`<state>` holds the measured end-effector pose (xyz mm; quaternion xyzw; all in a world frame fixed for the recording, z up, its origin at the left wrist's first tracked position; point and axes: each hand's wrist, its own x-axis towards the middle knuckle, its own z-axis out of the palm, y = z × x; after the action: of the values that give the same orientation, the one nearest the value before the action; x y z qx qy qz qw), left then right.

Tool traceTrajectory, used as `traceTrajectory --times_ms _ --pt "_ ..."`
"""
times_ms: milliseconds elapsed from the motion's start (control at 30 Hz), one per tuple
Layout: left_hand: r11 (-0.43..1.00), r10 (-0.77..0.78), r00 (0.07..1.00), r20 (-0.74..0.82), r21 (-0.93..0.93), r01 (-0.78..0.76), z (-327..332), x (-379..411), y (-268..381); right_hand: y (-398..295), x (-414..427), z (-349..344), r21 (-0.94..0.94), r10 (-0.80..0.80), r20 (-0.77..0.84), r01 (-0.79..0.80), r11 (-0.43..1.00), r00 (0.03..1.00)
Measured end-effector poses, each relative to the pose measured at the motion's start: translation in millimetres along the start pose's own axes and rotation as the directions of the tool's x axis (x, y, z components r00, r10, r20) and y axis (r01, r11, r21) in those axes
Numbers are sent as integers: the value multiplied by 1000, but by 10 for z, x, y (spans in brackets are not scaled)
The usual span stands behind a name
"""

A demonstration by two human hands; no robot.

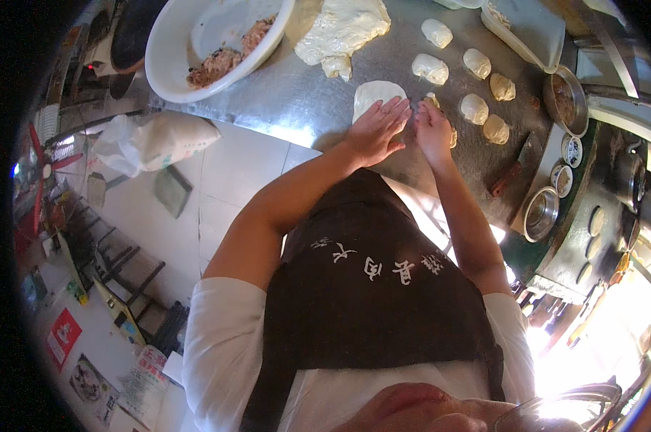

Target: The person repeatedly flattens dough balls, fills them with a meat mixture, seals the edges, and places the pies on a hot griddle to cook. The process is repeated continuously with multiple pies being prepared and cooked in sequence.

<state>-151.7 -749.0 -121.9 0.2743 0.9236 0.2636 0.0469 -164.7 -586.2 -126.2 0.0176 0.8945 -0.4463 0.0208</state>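
My left hand (380, 128) lies palm down with its fingers spread over the near right part of a flattened round of pale dough (373, 97). Beside it, my right hand (433, 129) has its fingers curled against the metal worktop (314, 102). Bits of dough show past its fingertips and along its right side; whether the fingers grip any of it is hidden. Several dough pieces, such as a white one (430, 69) and a yellower one (496, 129), sit to the right. A large mass of soft dough (347, 27) spreads out beyond the flattened round.
A white basin (166, 59) holding minced meat filling (217, 65) stands at the left. On the right are a cleaver (511, 173), a metal bowl (580, 116), another metal bowl (541, 214), small bowls, and a griddle (568, 254) with flat rounds. A white sack (158, 137) is at left.
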Motion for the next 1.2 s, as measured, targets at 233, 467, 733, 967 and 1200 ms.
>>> traceTrajectory --times_ms 233,467,733,967,1200 --pt "964 -144 976 -162 202 175 -28 -58 -419 -105 221 368 -279 -16 60 33 960 998" --pt "133 -783 613 -108 -991 -6 -225 -376 -698 -809 363 223 360 -96 738 -269 893 668" --pt "-836 -389 911 139 -470 -285 -1645 -1494 -712 -2468 539 808 329 -399 551 248 911 733" --pt "-496 -735 672 95 -751 -436 -2274 -1878 -1738 -2809 1756 2615 -535 -74 571 439 722 818" --pt "-619 -712 687 149 -595 -512 -2327 -1988 -2010 -2830 1577 2782 -435 -184 572 486 758 799"
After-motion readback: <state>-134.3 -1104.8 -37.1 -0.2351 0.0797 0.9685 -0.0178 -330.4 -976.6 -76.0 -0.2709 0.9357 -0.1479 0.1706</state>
